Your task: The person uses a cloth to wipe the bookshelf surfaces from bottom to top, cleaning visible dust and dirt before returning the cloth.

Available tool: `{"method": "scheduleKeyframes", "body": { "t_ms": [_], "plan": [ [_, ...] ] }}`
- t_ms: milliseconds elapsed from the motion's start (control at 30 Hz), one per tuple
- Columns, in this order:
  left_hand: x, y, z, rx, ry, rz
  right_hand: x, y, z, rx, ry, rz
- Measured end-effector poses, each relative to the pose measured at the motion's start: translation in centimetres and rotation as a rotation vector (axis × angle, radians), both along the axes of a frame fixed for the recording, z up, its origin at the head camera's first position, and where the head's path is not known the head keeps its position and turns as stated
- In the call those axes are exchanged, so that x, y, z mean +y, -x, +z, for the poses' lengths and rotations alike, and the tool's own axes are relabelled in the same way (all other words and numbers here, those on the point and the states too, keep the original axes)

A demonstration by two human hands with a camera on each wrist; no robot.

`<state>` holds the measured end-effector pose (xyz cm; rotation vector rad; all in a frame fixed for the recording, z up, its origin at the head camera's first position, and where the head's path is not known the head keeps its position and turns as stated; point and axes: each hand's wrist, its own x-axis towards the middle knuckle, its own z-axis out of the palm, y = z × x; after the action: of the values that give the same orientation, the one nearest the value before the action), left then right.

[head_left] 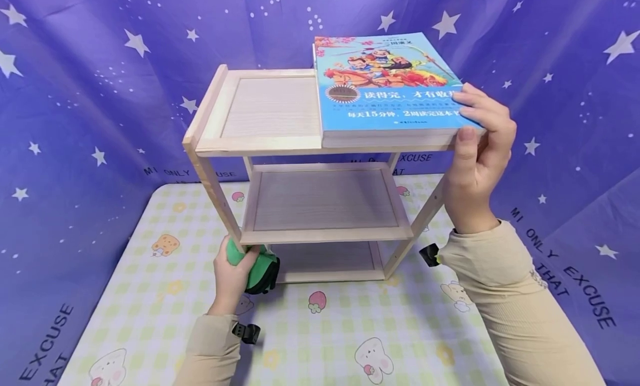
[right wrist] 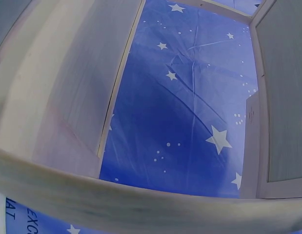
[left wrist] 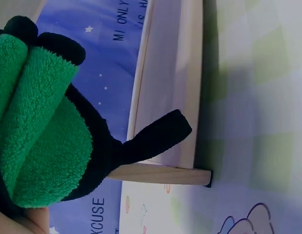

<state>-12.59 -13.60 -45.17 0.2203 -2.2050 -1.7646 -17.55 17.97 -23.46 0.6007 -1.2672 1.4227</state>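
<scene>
My left hand [head_left: 232,272] grips a fuzzy green cloth [left wrist: 48,131] with black trim and a black strap, beside the lower front left leg of a small three-tier wooden shelf [head_left: 270,144]. In the left wrist view the cloth is bunched in folds and its strap overlaps the shelf's bottom tier. On the right part of the top tier, a thick blue book [head_left: 390,105] with cartoon riders on its cover lies flat. My right hand [head_left: 477,147] grips the shelf's top right end, fingertips over the book's right edge and thumb at its front corner. That end of the shelf is hidden behind the hand.
The shelf stands on a table covered with a green-and-white checked cloth [head_left: 320,341] printed with animals and strawberries. Behind and at both sides hangs a purple curtain [head_left: 95,91] with white stars. The middle tier [head_left: 325,200] lies under the book.
</scene>
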Motion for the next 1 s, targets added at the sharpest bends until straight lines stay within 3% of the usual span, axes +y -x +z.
{"method": "scheduleKeyframes", "body": {
  "t_ms": [767, 1000],
  "plan": [
    [0.5, -0.1, -0.7, 0.076, 0.060, 0.100, -0.1, 0.0, 0.0, -0.017, -0.006, -0.006],
    [0.5, -0.2, -1.4, 0.030, 0.078, 0.090, 0.0, 0.0, 0.0, -0.014, -0.002, -0.002]
  ]
}}
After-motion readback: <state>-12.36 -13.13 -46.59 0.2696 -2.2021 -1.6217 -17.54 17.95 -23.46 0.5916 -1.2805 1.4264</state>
